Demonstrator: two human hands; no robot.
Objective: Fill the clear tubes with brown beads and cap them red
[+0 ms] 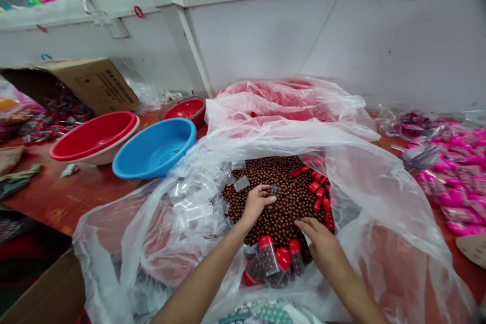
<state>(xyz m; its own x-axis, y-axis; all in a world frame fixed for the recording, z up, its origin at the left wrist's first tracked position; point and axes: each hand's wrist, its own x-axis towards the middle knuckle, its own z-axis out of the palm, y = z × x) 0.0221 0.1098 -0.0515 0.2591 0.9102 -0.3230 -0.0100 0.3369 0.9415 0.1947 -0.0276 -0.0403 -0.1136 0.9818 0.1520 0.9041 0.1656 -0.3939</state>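
Brown round balls (279, 217) fill the middle of a translucent plastic bag (379, 182) that lies spread wide. Over the balls, my left hand (256, 203) grips a small clear plastic container (275, 190) between thumb and fingers. Low at the right of the balls is my right hand (317, 233), its fingers stretched out and loosely apart, with no held thing showing. Left of the balls sit many empty clear containers (193, 207). Red caps (321, 192) lie at the right side. In front are several red-capped containers filled with balls (268, 255).
A blue basin (155, 147) and a red basin (94, 136) stand at the left, with a cardboard box (100, 83) behind. Pink packets (461, 167) are heaped at the right. More plastic bagging with red contents (288, 98) rests against the wall.
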